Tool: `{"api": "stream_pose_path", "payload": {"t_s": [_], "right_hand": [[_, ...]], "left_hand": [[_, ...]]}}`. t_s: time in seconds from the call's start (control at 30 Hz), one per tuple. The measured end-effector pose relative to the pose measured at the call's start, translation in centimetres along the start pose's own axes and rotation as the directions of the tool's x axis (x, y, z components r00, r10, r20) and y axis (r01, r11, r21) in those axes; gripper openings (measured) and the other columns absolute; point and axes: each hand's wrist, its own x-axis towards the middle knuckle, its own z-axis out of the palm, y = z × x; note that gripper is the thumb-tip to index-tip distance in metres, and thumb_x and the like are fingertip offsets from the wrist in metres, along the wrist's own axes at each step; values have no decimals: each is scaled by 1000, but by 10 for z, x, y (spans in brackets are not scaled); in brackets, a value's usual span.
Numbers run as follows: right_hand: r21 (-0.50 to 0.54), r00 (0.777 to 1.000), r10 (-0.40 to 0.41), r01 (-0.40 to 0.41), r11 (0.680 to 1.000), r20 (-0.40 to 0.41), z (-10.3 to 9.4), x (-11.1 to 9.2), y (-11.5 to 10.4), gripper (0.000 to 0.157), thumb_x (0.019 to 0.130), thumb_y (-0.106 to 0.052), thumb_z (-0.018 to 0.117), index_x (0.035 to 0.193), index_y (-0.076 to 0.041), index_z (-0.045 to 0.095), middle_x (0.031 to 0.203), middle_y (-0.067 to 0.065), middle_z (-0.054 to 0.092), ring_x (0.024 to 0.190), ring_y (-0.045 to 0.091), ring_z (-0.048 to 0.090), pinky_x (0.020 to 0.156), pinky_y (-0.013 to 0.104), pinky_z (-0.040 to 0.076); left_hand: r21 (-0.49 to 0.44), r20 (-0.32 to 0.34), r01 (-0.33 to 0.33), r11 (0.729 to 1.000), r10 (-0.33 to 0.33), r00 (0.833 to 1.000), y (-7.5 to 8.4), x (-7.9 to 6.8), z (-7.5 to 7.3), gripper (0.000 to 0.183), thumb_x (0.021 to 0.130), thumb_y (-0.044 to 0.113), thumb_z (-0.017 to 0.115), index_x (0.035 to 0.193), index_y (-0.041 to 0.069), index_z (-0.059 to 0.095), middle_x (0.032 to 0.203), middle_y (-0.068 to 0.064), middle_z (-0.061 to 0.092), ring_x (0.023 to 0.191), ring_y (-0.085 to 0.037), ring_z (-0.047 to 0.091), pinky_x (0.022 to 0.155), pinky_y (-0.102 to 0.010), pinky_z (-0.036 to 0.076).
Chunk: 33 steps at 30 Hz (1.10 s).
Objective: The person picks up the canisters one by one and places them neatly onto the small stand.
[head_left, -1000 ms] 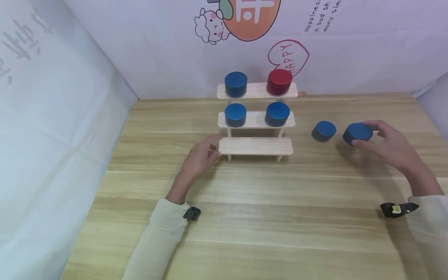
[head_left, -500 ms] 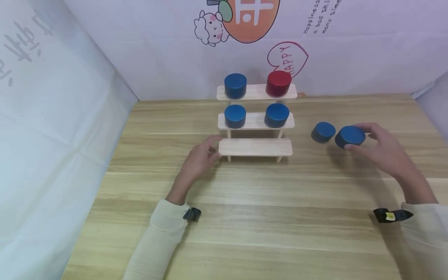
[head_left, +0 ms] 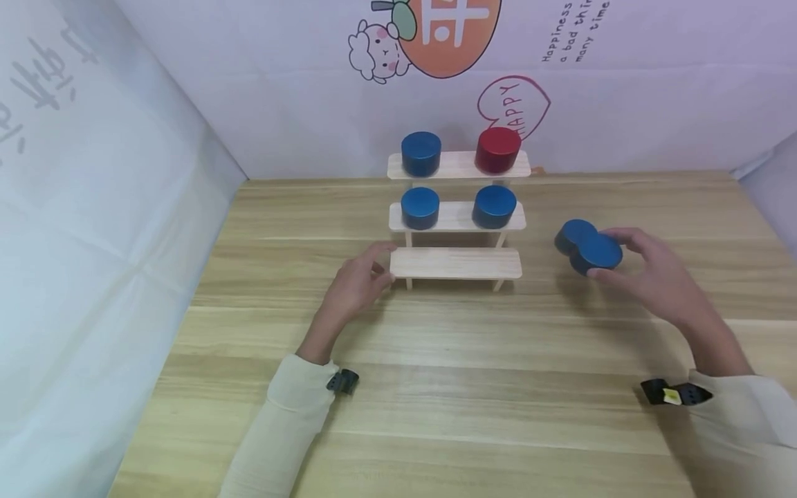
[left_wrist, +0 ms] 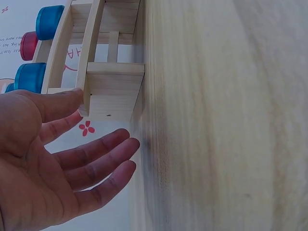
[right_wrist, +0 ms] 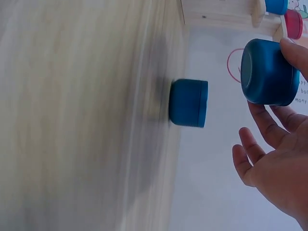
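Note:
Thumb and fingers of my right hand point(head_left: 654, 280) grip a round blue lidded tin point(head_left: 599, 252), raised above the table in the right wrist view. A second blue tin point(right_wrist: 188, 103) stands on the table beyond it, partly covered by the held one in the head view. With thumb and index finger, my left hand point(head_left: 356, 282) pinches the left end of the lowest step of a three-step wooden shelf point(head_left: 456, 263); its other fingers hang free in the left wrist view. Blue tins point(head_left: 420, 207) sit on the upper two steps, and a red tin point(head_left: 498, 151) at top right.
Behind the shelf rises a white printed cloth point(head_left: 299, 104), and another cloth wall point(head_left: 106, 228) borders the left side. The wood-grain table point(head_left: 473, 387) spreads in front of the shelf. Nothing stands on the lowest step.
My right hand has carried the held tin leftward and slightly toward me, so it now overlaps the standing tin in the head view. The left hand has stayed at the shelf's end.

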Motion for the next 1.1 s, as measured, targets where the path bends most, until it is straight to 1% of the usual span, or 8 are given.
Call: {"api": "stream_pose_path", "payload": {"t_s": [0.17, 0.27, 0.4, 0.53, 0.7, 0.9, 0.97, 1.1], "right_hand": [[4, 1000, -1, 1, 1000, 8, 8, 0, -6, 68, 89, -20, 78, 143, 4, 44, 142, 29, 45, 132, 54, 33, 101, 74, 24], [-16, 999, 19, -19, 1000, 28, 15, 0, -13, 72, 89, -25, 78, 145, 2, 42, 145, 29, 42, 135, 53, 31, 101, 74, 24], [-34, 999, 1, 1, 999, 47, 23, 2, -22, 72, 88, -29, 79, 144, -1, 44, 148, 28, 39, 139, 51, 27, 101, 75, 23], [-39, 999, -30, 31, 999, 41, 28, 5, -27, 67, 86, -27, 81, 140, -3, 48, 146, 27, 40, 135, 51, 30, 98, 75, 27], [-24, 998, -47, 48, 999, 31, 34, 5, -31, 66, 86, -25, 81, 139, -1, 50, 144, 27, 42, 133, 51, 32, 96, 75, 29], [-14, 996, -91, 91, 996, 24, 44, 4, -39, 69, 86, -21, 81, 142, 3, 47, 141, 28, 45, 126, 48, 38, 92, 71, 34], [-10, 994, -105, 106, 994, 32, 48, 4, -43, 70, 86, -21, 81, 143, 2, 48, 140, 27, 47, 127, 47, 39, 93, 71, 34], [4, 993, -114, 114, 993, 44, 55, 4, -53, 70, 86, -24, 81, 143, 0, 48, 142, 24, 48, 133, 47, 36, 98, 74, 30]], "left_hand": [[-11, -2, 22, 1000, -22, 1000, 2, 0, 0, 50, 98, 13, 64, 146, 20, 49, 117, -16, 67, 99, -28, 66, 65, -36, 55], [-20, -6, 31, 999, -32, 999, 4, 0, 0, 51, 98, 13, 65, 146, 20, 50, 115, -16, 68, 95, -28, 67, 63, -35, 55], [-27, -5, 38, 999, -39, 999, 4, 0, 0, 51, 98, 12, 65, 146, 20, 50, 114, -16, 68, 95, -28, 67, 62, -35, 55], [-35, 3, 41, 999, -41, 999, 3, 1, 0, 52, 98, 12, 64, 147, 20, 49, 117, -16, 67, 98, -28, 67, 63, -36, 55], [-35, 0, 41, 999, -41, 999, 3, 1, 0, 52, 98, 12, 65, 146, 20, 49, 117, -16, 68, 99, -28, 67, 63, -36, 55], [-39, -2, 53, 998, -53, 999, 4, 0, -1, 51, 97, 12, 65, 146, 21, 50, 114, -16, 69, 96, -27, 67, 61, -35, 54], [-40, -3, 55, 998, -55, 998, 4, 0, 0, 51, 97, 12, 65, 145, 21, 50, 113, -15, 69, 95, -27, 67, 61, -35, 54], [-43, -5, 60, 997, -60, 998, 5, -1, 0, 51, 97, 12, 65, 145, 22, 50, 113, -15, 68, 95, -27, 67, 61, -34, 54]]}}
